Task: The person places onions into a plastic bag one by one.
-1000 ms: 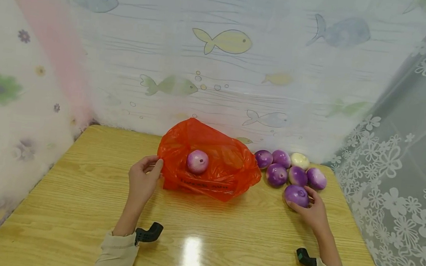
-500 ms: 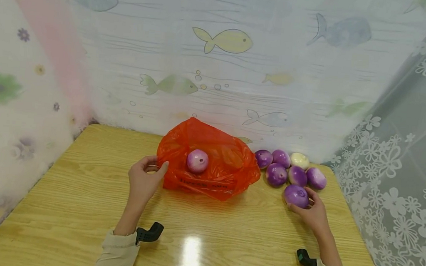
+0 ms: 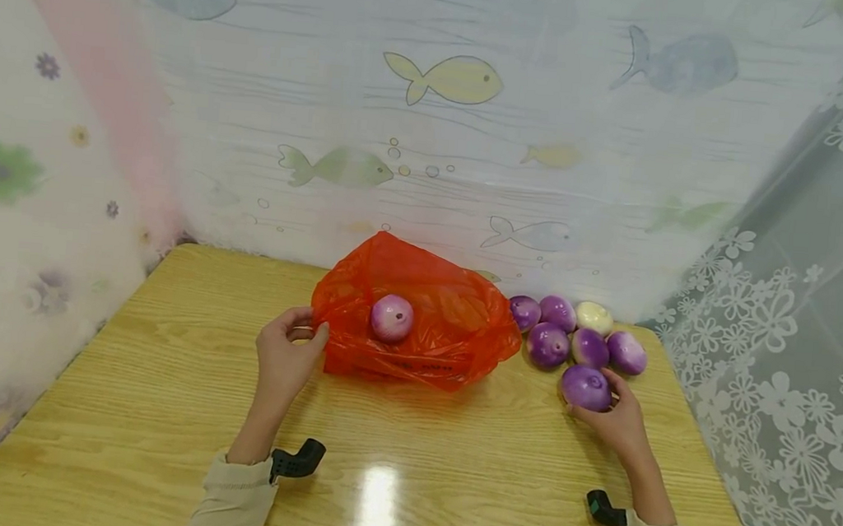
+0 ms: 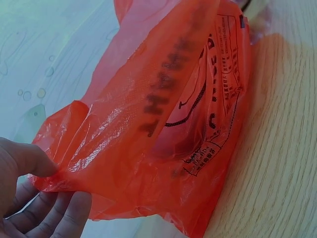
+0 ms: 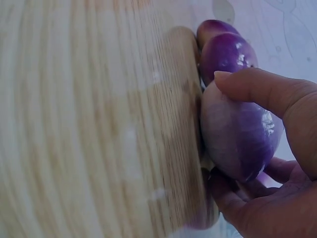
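Observation:
A red plastic bag (image 3: pixel 441 298) lies with its mouth spread toward me, and a pale purple onion (image 3: pixel 391 318) shows inside the opening. My left hand (image 3: pixel 291 356) pinches the bag's left edge. In the left wrist view, the thumb and fingers (image 4: pixel 74 208) have the thin film between them, and black print shows on the bag. To the right, my right hand (image 3: pixel 621 415) grips a purple onion (image 3: pixel 585 387). The right wrist view has the thumb across this onion (image 5: pixel 237 129) and the other fingers curled beneath it, close over the wooden table.
Several more purple onions (image 3: pixel 549 345) and one whitish onion (image 3: pixel 594 318) cluster at the back right of the table (image 3: pixel 465 465). A fish-patterned curtain (image 3: pixel 439 132) hangs along the back edge, and a flowered grey curtain (image 3: pixel 794 350) borders the right side.
The bag's right and front edges have shifted slightly, the front one upward. My left thumb has moved a little along the bag's edge. My right hand keeps its hold on the onion.

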Demonstrator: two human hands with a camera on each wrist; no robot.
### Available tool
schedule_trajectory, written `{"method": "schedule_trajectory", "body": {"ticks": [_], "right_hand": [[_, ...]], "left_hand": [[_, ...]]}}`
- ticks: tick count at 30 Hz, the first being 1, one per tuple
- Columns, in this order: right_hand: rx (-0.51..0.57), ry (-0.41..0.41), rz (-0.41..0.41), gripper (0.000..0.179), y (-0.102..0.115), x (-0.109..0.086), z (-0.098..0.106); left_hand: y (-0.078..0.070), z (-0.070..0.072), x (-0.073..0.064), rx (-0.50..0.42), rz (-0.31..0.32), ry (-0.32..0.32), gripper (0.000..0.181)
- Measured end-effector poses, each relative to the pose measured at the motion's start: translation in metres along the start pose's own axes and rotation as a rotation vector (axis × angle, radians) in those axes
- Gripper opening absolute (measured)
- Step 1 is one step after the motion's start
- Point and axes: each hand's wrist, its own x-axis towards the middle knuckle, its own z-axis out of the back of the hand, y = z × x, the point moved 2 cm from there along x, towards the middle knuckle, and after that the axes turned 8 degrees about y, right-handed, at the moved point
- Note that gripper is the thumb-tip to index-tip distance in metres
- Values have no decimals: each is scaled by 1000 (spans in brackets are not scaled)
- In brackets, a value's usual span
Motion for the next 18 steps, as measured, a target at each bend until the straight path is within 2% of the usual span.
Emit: {"method": "schedule_trajectory", "body": {"ticks": [10, 18], "right_hand": [[10, -63, 15, 90, 3, -4, -7], [58, -93, 7, 89, 12, -12, -17]], "left_hand": [[2, -1, 1, 33, 29, 17, 24], [3, 0, 1, 41, 50, 18, 23]]}}
